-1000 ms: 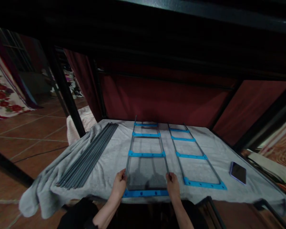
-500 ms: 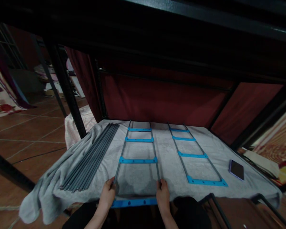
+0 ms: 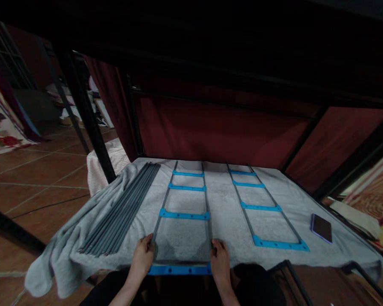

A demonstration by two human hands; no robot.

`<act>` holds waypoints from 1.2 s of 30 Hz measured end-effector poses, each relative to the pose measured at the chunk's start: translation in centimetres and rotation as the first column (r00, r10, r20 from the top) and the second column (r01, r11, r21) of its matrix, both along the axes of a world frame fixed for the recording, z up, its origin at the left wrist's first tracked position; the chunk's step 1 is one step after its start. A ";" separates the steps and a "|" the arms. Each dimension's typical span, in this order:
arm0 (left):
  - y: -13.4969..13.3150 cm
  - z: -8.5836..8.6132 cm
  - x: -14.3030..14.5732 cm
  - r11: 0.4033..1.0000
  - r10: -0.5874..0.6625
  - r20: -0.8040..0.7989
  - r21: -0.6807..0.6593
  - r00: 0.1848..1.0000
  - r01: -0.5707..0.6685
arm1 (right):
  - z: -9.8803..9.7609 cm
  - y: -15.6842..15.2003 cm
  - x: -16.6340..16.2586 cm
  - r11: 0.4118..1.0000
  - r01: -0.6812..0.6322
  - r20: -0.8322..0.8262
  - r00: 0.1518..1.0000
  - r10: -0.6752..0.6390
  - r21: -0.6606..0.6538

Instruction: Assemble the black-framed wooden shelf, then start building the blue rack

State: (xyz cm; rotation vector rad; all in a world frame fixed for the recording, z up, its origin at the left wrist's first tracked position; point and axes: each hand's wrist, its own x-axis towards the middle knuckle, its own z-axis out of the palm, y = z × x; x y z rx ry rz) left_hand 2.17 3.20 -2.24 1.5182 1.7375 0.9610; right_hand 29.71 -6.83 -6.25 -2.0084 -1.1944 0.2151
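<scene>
A ladder-like rack frame of grey rods with blue crossbars [image 3: 184,215] lies lengthwise before me, its nearest blue bar at the bed's front edge. My left hand [image 3: 143,256] is closed around its left rod near that end. On the right rod, at the same end, my right hand [image 3: 220,258] is closed with the thumb side against the rod. A second, similar frame [image 3: 261,207] lies flat to the right, untouched. Left of the held frame is a bundle of loose grey rods [image 3: 123,212], side by side.
A grey blanket [image 3: 223,221] covers the surface, bunching at its left edge. A phone [image 3: 321,228] lies at the right. Black metal posts [image 3: 86,114] and a dark beam overhead [image 3: 191,51] enclose the space, with a dark red panel [image 3: 223,131] behind.
The view has shifted slightly. The held frame's nearest blue bar now sits more level, its right end a little lower. Both hands keep their hold on the rods.
</scene>
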 end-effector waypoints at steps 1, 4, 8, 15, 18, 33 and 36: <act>0.2 -0.1 0.1 1.000 -0.001 -0.002 -0.015 1.000 0.001 | 0.2 0.1 0.0 1.000 -0.006 0.006 1.000 0.006 -0.010; 0.6 -0.3 0.6 0.999 -0.011 -0.010 -0.041 1.000 0.011 | 0.7 0.2 -0.1 1.000 -0.011 0.035 0.999 0.012 -0.029; 0.3 -0.3 1.0 0.999 -0.003 -0.039 -0.050 0.999 0.001 | 1.5 0.2 -0.3 0.997 0.007 0.054 0.999 -0.003 -0.076; -0.3 -0.9 0.8 0.996 -0.059 -0.253 0.043 0.966 0.072 | 1.9 0.1 -0.2 0.995 0.000 0.002 1.000 0.001 -0.099; 0.0 -0.7 0.9 0.992 -0.089 -0.349 0.049 0.933 0.113 | 2.1 0.3 -0.3 0.995 -0.011 -0.010 1.000 0.010 -0.100; 3.7 0.0 -1.5 0.974 -0.054 -0.473 0.168 0.879 0.150 | 1.7 0.7 0.9 0.997 -0.065 -0.129 0.989 0.070 0.039; 5.4 0.4 -1.7 0.969 -0.100 -0.512 0.146 0.853 0.201 | 1.2 1.0 2.2 0.995 -0.040 -0.109 0.993 0.050 0.088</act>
